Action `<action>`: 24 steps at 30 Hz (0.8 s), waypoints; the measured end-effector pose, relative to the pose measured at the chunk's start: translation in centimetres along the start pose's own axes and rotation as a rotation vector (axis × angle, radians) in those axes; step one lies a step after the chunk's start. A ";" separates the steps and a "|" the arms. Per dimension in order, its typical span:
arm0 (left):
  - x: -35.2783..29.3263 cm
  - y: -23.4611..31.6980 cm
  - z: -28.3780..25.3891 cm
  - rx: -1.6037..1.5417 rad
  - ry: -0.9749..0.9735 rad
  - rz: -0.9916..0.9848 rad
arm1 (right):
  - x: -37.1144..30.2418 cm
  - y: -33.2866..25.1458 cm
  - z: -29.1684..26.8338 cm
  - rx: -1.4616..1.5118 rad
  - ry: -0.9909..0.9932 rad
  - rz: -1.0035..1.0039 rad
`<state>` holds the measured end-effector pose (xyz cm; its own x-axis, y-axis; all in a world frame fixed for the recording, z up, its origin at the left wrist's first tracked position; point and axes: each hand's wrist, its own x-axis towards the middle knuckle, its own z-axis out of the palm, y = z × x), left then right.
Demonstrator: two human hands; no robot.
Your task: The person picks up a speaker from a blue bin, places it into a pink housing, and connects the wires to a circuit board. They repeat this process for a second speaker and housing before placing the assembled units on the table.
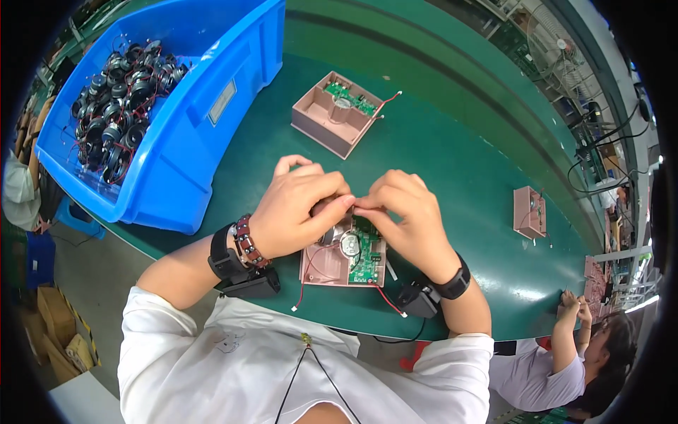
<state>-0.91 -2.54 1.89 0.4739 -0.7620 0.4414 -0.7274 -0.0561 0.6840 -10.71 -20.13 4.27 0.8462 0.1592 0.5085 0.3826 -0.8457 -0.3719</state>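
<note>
The left hand [300,208] and the right hand [406,215] are holding their bent fingertips close together over the far part of the case [318,265]; whether either is grasping anything cannot be told. The case is lying open on the table [452,184] before the person, exposing the board [367,265], while the bin [191,134] is standing to the left.

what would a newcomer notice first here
Likely the big blue bin at upper left, heaped with dark round parts. Next, at the centre, the left hand and right hand, close together over an open pink case with a green circuit board.
</note>
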 end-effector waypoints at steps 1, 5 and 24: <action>0.1 -0.1 0.0 -0.014 0.008 0.001 | 0.0 0.0 -0.2 0.107 -0.025 0.075; -0.1 -0.3 0.1 -0.026 0.052 -0.005 | -0.1 -0.4 0.4 0.211 -0.008 0.198; 0.1 0.5 0.8 0.435 0.150 0.342 | 0.0 -1.3 1.0 -0.352 0.057 -0.045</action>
<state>-1.63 -3.13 1.80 0.2177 -0.6851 0.6952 -0.9740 -0.1072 0.1993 -10.85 -18.55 3.97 0.8059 0.1797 0.5642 0.2593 -0.9637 -0.0633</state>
